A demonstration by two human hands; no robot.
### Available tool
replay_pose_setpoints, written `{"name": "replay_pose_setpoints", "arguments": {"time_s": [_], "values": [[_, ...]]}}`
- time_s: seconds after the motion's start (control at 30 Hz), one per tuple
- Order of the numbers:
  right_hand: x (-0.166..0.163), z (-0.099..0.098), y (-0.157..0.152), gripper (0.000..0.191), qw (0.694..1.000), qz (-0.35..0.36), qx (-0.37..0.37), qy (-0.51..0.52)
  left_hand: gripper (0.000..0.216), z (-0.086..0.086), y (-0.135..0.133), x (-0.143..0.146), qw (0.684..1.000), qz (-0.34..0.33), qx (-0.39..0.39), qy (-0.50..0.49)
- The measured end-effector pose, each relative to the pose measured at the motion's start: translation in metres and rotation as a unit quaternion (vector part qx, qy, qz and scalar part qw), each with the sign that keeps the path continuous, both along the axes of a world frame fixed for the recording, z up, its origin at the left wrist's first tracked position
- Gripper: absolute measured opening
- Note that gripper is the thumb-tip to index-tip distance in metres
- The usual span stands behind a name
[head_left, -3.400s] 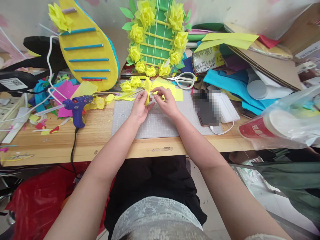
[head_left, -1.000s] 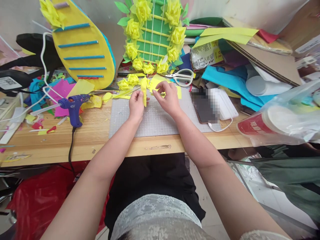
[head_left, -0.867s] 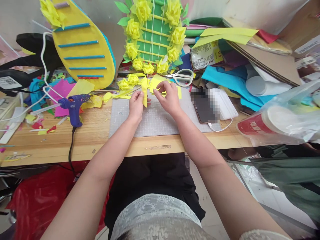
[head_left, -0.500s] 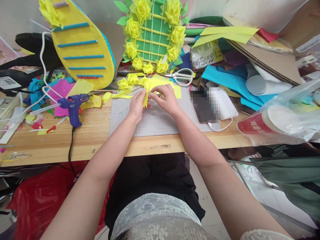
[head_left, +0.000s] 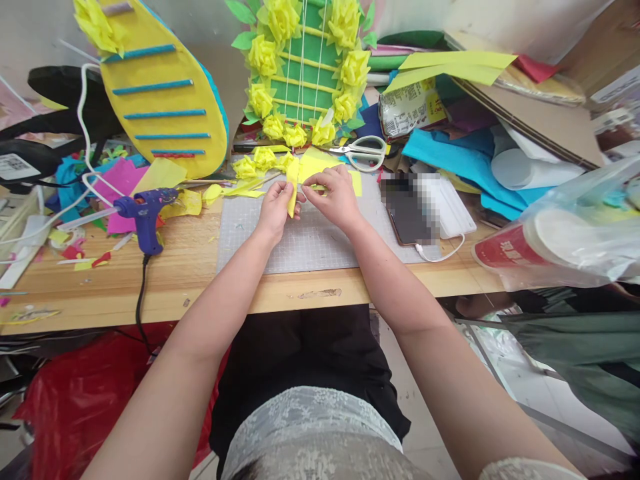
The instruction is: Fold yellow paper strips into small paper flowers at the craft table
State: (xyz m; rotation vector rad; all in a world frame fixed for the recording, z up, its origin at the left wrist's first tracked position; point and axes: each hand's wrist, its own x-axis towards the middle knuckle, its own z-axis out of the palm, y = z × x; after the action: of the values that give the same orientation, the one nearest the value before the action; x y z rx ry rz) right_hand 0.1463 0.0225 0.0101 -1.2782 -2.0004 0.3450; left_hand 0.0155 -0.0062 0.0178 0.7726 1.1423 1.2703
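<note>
Over the grey cutting mat (head_left: 310,247), my left hand (head_left: 273,212) pinches a folded yellow paper strip (head_left: 293,185) that stands upright between thumb and fingers. My right hand (head_left: 337,198) is closed in a pinch on the same strip's upper right part, just above a flat yellow sheet (head_left: 325,170). Several finished yellow paper flowers (head_left: 263,160) lie just beyond my left hand. Both forearms reach in from the near edge.
A purple glue gun (head_left: 145,210) stands on the wooden table (head_left: 100,280) at left. White scissors (head_left: 363,150) lie behind my right hand. A phone (head_left: 410,213) and a white charger sit at right, and a bagged red cup (head_left: 510,257) at far right. Felt craft pieces lean at the back.
My hands have stayed over the mat, working the yellow strip; the right hand parted a little from the left, closed in, then drew slightly apart again. The view shifted a little.
</note>
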Motion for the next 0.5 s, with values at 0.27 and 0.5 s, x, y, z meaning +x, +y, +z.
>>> {"name": "replay_pose_setpoints", "arguments": {"time_s": [0.27,0.5], "values": [[0.0018,0.0011,0.0003,0.021,1.0,-0.005,0.002,-0.018,0.023,0.002,-0.0027,-0.0015,0.998,-0.056,-0.013,-0.035],[-0.0028,0.0017,-0.0017,0.022,0.999,-0.013,-0.022,-0.029,0.027,0.0001,-0.0019,0.0019,0.999,-0.032,0.005,-0.027]]}}
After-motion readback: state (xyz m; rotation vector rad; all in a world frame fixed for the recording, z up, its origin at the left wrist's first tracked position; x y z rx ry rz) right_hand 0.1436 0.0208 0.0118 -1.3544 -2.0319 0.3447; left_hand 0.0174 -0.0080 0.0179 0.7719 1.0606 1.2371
